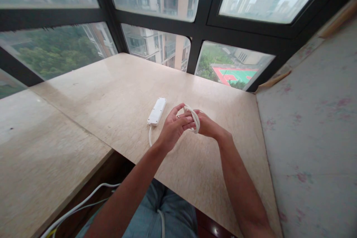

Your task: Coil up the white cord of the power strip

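Observation:
Above the stone counter, my left hand (176, 123) and my right hand (204, 123) meet around a looped white power cord (196, 118). The loops pass over the fingers of my left hand, which are curled round them. My right hand presses against the far side of the coil, its fingers largely hidden behind the loops and my left hand. Just left of my hands a white power strip (157, 111) lies face down on the counter, small screws showing. Its cable (150, 135) leaves the near end and passes behind my left forearm.
A pale stone counter (111, 93) runs along dark-framed windows (156, 22). Flowered wallpaper (304, 148) bounds the right side. White cables (83, 201) hang in the gap at lower left, and a length of cord (161, 221) lies across my lap.

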Tool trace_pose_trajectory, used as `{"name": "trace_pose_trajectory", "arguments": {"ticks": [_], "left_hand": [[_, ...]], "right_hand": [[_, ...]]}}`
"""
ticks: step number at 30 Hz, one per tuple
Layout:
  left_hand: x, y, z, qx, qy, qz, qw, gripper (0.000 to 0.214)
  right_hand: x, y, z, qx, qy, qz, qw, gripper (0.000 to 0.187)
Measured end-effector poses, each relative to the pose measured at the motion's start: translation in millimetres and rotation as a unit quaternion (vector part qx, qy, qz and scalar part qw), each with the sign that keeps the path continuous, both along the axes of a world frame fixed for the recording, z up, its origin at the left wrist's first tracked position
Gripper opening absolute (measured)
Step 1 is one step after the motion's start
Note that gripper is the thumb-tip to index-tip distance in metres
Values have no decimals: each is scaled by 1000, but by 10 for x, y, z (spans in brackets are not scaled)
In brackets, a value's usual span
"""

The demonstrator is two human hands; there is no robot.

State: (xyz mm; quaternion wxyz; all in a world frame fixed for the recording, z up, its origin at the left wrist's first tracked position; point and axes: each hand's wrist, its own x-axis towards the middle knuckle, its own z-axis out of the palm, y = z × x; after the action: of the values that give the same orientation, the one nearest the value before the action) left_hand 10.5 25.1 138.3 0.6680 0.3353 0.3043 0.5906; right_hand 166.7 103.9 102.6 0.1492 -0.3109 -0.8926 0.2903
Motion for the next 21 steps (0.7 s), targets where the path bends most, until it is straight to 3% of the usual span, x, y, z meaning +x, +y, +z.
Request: {"name": "trace_pose_trajectory", "arguments": {"ticks": [3,5,9,12,15,17,19,21], "left_hand": [[16,13,72,31,-22,-15,999,80],[-9,50,75,38,-15,-21,999,87],[-176,156,-18,32,62,-1,998,84],[-320,215,-188,16,190,96,977,60],[-356,233,-469,4,308,215,927,50],[-302,230,-683,-28,330,173,928,57],[-215,228,-860,-69,291,99,949,59],[-138,239,-964,-63,250,65,964,60]], "right_hand": [[-39,30,-90,-32,34,-8,999,42],[-16,26,-104,-83,39,-8,996,33],[65,-28,-12,-186,48,15,981,20],[127,-66,81,-244,86,22,966,26],[170,-85,145,-276,116,40,953,30],[182,-101,187,-291,127,59,946,30],[185,-126,241,-304,127,80,941,31],[192,-153,304,-313,122,106,936,33]]}}
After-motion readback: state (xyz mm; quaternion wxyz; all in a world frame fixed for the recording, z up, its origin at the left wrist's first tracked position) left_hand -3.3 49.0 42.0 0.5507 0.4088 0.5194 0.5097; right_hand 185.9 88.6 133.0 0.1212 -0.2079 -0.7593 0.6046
